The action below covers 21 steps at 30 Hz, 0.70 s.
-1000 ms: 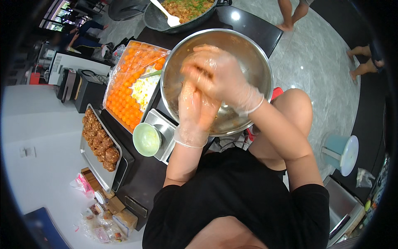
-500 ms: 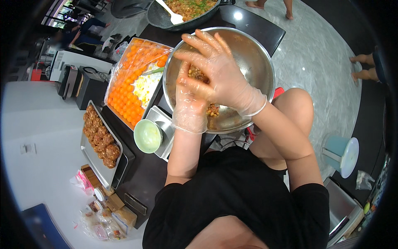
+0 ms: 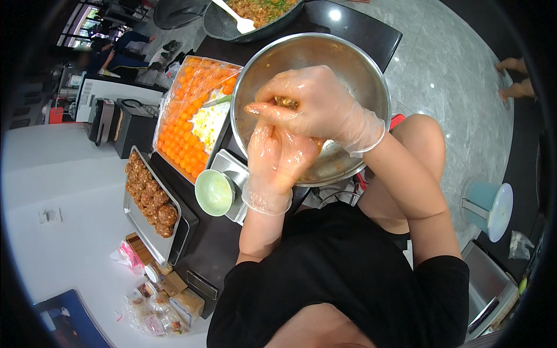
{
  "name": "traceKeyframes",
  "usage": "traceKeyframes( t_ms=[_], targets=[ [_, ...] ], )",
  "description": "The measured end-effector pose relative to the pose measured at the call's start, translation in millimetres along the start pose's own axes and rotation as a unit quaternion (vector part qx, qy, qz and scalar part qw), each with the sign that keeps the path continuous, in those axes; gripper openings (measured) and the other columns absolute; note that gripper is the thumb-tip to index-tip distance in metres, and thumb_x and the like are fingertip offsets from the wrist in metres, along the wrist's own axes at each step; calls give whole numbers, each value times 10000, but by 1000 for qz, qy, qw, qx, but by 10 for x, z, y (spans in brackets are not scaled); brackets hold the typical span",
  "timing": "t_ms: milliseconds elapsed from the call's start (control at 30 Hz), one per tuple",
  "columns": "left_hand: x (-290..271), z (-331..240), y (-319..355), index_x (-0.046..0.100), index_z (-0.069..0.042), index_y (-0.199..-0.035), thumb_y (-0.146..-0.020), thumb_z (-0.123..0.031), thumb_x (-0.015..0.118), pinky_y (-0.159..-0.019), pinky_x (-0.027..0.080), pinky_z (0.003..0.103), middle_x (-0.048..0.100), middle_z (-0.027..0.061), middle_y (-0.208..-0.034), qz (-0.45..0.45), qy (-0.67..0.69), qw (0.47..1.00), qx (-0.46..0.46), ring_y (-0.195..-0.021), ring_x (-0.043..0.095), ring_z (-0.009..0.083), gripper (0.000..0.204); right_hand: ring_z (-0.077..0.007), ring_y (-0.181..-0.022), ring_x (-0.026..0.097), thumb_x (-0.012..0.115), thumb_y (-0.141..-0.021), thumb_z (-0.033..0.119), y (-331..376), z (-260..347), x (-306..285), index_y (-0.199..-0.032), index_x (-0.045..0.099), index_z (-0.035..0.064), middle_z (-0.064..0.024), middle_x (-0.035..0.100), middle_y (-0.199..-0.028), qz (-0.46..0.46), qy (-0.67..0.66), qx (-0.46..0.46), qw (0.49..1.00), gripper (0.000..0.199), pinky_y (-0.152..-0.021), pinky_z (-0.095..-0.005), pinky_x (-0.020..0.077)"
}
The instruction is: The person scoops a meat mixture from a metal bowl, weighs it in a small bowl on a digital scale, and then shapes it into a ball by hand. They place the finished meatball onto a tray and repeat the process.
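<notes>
Brown food mixture, pressed between gloved hands

A small brown lump of mixture (image 3: pixel 285 102) sits clasped over the steel mixing bowl (image 3: pixel 371 81) (mostly hidden by the fingers); brown residue lies on the bowl's lower wall.
</notes>
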<state>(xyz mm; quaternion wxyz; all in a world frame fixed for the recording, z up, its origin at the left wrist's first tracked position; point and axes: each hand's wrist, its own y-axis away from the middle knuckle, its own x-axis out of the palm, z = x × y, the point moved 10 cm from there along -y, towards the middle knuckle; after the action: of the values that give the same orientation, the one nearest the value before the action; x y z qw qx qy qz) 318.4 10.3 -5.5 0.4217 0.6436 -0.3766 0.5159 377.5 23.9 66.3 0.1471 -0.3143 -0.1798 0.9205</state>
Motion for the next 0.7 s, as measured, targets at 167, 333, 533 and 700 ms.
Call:
traceKeyframes(
  t_ms=[167,333,533,700],
  targets=[
    [-247,-155,-99,547,-34,-1200,-1004,-293,462,-988,483,438,574,150,-1221,-56,-5,998,17,-1153,565,268,336,-215,-826,680,620,-868,529,-3,-306,106,-1070,689,53,-156,704,-923,-18,-273,100,957,521,-699,-302,514],
    [-356,-223,-181,597,22,-1104,-966,-209,546,-981,502,400,647,149,-1074,-78,67,994,22,-1071,610,271,274,-136,-858,642,482,-969,509,-20,-517,-243,-1023,705,16,-98,693,-913,-133,-338,139,921,544,-727,-278,512],
    [-138,-188,-208,595,8,-1081,-957,-291,570,-907,552,367,637,176,-1068,74,79,993,-56,-1060,611,274,324,-179,-846,665,555,-972,378,57,-516,-129,-999,704,-9,-107,715,-885,-109,-307,172,930,416,-782,-306,506],
    [-136,-325,-193,619,-38,-1003,-938,-346,601,-813,587,342,641,160,-1066,73,86,993,-36,-1040,623,271,316,-128,-887,632,563,-968,333,-4,-406,-155,-1031,700,-3,-69,701,-923,-135,-231,92,959,369,-823,-285,488]
  ],
)
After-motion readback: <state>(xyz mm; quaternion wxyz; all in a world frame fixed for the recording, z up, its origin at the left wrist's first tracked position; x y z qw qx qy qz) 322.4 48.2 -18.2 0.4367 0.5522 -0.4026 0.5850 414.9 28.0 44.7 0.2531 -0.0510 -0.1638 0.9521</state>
